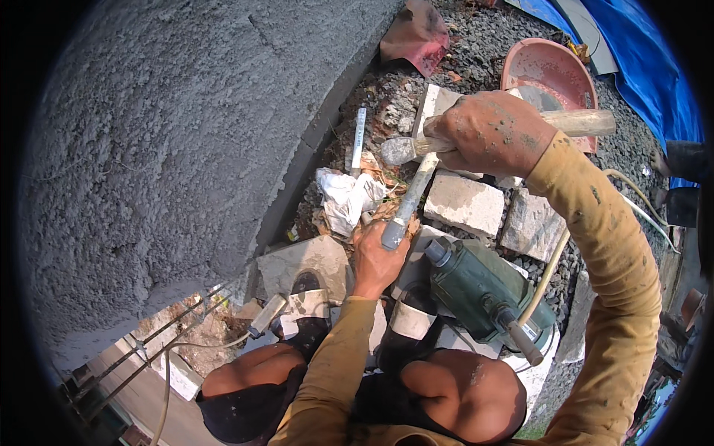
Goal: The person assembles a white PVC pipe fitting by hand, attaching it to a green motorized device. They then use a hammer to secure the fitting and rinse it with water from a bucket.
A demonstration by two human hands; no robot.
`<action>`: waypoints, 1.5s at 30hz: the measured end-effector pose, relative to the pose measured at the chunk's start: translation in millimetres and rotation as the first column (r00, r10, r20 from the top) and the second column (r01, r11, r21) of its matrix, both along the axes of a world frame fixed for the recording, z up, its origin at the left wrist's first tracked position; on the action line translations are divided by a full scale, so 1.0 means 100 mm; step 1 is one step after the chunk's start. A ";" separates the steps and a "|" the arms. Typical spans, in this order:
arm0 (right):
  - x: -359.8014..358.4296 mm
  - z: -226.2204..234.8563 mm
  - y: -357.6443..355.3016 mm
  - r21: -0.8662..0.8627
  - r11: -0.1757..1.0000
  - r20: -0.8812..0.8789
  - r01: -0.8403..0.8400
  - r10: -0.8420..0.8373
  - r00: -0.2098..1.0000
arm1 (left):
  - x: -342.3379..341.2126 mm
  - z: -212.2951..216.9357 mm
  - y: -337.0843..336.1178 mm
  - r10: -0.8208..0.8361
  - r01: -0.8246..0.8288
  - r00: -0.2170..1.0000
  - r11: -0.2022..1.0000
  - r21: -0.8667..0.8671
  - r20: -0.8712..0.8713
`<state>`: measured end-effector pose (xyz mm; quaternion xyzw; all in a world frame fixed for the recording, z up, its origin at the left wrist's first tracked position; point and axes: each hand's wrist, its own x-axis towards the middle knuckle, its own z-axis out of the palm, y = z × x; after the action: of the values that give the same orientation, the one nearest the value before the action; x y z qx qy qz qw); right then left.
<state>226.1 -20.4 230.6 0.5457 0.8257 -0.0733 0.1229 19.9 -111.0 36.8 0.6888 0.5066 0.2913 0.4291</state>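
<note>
A: What did the hands have hold of?

B: The left hand [377,260] was wrapped around the lower end of a steel chisel [409,201], which slanted up and away from it, probably gripped low to keep the fingers clear of the blow. The right hand [497,132] was clenched round the wooden handle of a hammer [416,147], whose metal head sat just at the chisel's upper end.

A: And where was that chisel, relative to the green power tool [483,290]?

B: Just left of it and a little beyond. The tool lay unheld on pale stone blocks [465,202], its hose trailing off right.

A: Anything else near it?

B: A crumpled white bag [343,199] further left, against the rough grey rendered wall [186,126], and a reddish basin [550,65] well beyond on gravel.
</note>
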 end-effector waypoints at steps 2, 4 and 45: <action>0.27 -0.28 0.17 -0.034 0.990 0.258 0.138 -0.124 0.958 | 0.01 0.03 -0.04 0.013 -0.013 1.000 1.000 -0.021 -0.001; 0.77 -0.23 0.04 0.026 0.959 0.412 0.283 -0.268 0.871 | 0.16 0.11 -0.05 0.026 -0.023 0.998 0.999 -0.045 0.055; 0.05 -1.79 -0.70 0.133 0.872 -0.854 0.472 -0.141 0.500 | -0.03 0.19 0.05 0.181 -0.128 0.978 0.911 -0.391 0.102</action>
<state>231.1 -90.3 51.7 0.5994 0.6716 -0.1920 -0.3908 17.4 -105.7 56.2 0.5278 0.5761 0.2664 0.5644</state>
